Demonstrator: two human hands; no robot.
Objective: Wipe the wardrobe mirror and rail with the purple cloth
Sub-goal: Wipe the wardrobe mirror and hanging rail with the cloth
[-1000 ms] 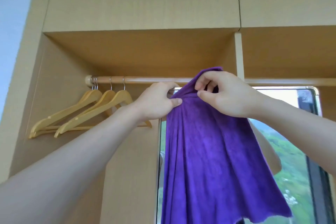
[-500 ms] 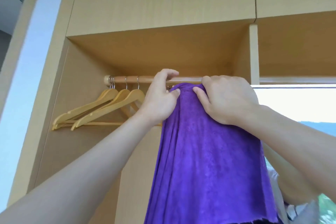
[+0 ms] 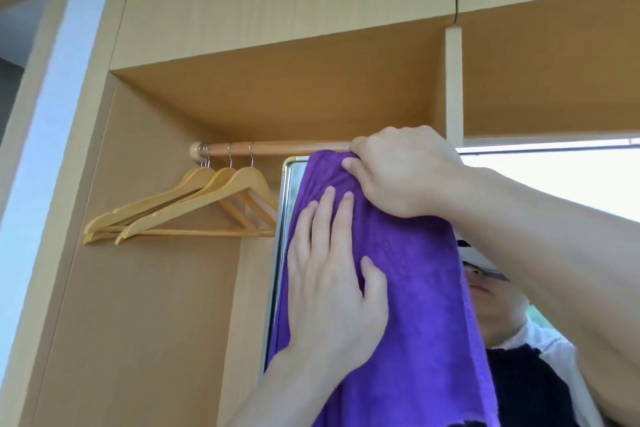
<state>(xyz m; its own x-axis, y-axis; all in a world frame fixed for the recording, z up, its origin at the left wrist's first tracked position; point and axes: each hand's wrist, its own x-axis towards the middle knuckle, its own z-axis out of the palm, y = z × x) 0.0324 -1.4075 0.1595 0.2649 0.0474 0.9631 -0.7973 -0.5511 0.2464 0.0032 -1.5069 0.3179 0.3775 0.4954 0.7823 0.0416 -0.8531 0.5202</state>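
The purple cloth (image 3: 412, 288) hangs down from the wooden rail (image 3: 277, 148) in front of the wardrobe mirror (image 3: 571, 191). My right hand (image 3: 405, 170) is closed around the cloth's top edge, right at the rail. My left hand (image 3: 332, 281) lies flat on the cloth's left side with fingers spread, pressing it toward the mirror. The cloth hides most of the mirror's left part; only the mirror's metal frame (image 3: 277, 253) shows beside it.
Several wooden hangers (image 3: 194, 208) hang at the rail's left end, close to the mirror frame. Wardrobe side panel (image 3: 104, 253) stands left, shelf underside (image 3: 277, 90) just above the rail. A person's reflection (image 3: 512, 340) shows in the mirror at right.
The view has moved closer and tilted up. My left hand let go of the cloth's top and dropped to lie flat on it. My right hand still holds the top at the rail.
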